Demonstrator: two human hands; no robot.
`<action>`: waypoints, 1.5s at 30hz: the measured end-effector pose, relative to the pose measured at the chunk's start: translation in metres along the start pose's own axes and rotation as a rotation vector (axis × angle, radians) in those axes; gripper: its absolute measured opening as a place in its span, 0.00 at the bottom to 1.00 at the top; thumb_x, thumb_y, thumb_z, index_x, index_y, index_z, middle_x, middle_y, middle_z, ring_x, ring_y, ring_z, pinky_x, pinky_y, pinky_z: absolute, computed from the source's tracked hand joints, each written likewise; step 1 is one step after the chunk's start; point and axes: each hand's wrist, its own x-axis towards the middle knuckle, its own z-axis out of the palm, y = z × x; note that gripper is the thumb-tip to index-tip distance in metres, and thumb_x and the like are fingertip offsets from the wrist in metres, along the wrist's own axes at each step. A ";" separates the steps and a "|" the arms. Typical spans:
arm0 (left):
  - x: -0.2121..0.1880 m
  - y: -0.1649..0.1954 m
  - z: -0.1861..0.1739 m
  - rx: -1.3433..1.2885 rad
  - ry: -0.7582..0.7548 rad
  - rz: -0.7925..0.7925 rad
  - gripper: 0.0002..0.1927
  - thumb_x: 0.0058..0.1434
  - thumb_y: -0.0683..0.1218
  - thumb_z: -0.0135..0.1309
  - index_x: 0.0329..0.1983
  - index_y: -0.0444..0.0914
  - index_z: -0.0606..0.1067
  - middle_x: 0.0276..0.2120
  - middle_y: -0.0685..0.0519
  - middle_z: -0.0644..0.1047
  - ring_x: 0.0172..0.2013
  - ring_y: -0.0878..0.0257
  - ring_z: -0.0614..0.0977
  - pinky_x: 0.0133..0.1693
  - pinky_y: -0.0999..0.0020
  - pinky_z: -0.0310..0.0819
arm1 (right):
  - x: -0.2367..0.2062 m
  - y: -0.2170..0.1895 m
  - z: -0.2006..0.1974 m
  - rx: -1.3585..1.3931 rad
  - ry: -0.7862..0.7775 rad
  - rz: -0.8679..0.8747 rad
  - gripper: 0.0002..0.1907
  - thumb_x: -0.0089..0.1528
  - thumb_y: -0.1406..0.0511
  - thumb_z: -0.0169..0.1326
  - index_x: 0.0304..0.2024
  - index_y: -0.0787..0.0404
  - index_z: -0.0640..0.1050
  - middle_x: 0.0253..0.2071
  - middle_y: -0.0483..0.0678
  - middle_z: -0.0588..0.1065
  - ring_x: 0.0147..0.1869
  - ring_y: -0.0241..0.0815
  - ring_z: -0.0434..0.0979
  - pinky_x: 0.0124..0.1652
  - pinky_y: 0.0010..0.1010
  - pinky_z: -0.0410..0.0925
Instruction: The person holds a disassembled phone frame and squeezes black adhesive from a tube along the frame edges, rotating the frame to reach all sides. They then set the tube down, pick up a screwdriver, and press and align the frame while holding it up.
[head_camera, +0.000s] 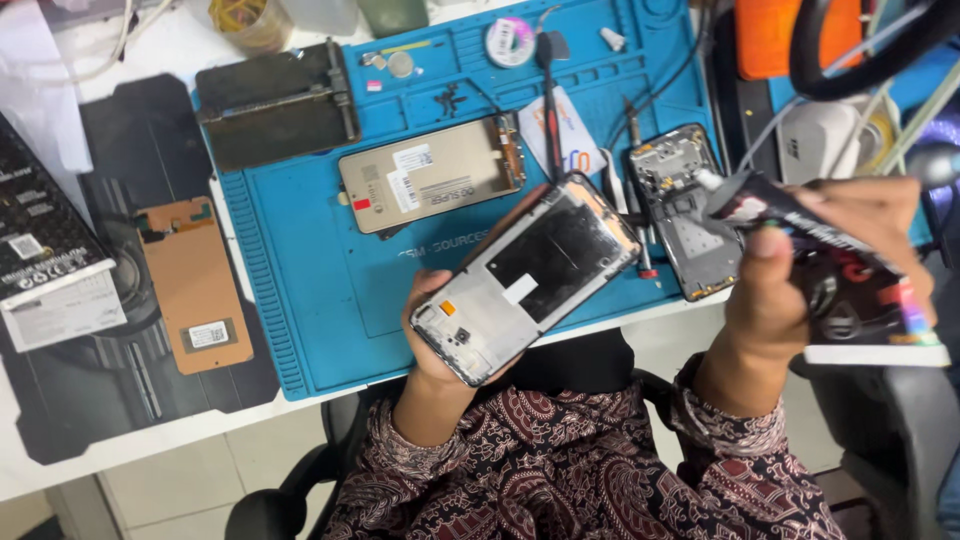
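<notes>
Left hand (432, 335) clamped on opened grey phone frame (525, 280); right hand (800, 270) pinching black glue tube (850, 270). Best kept level, squeezed gently over blue mat (300, 300).

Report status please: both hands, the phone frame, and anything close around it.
Left hand grips phone frame, tilted above blue mat. Right hand squeezes black tube, nozzle toward frame, not touching. Opened phone and gold panel lie on mat behind.

Three phone frames (525, 280), (432, 172), (690, 210); one orange panel (195, 285); one tube (830, 270); perhaps two tweezers (548, 90).
</notes>
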 end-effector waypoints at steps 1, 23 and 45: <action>0.002 0.001 0.006 -0.085 -0.149 -0.078 0.36 0.68 0.54 0.38 0.75 0.28 0.61 0.61 0.35 0.75 0.53 0.44 0.83 0.55 0.53 0.78 | -0.001 0.002 -0.003 0.039 0.034 0.024 0.22 0.69 0.54 0.65 0.48 0.67 0.75 0.38 0.52 0.75 0.44 0.43 0.73 0.42 0.28 0.67; -0.024 -0.014 -0.020 0.345 0.197 0.688 0.38 0.71 0.63 0.35 0.73 0.29 0.61 0.67 0.43 0.69 0.65 0.49 0.71 0.68 0.53 0.62 | -0.009 -0.017 -0.041 0.470 0.168 0.176 0.19 0.69 0.60 0.63 0.48 0.67 0.69 0.37 0.49 0.69 0.42 0.41 0.68 0.43 0.25 0.63; -0.001 0.098 0.034 1.221 0.214 -0.070 0.60 0.59 0.78 0.15 0.70 0.28 0.68 0.61 0.33 0.76 0.62 0.46 0.78 0.66 0.53 0.70 | -0.006 -0.022 -0.035 0.507 0.057 0.139 0.17 0.72 0.62 0.63 0.48 0.65 0.69 0.39 0.50 0.73 0.43 0.40 0.69 0.46 0.26 0.64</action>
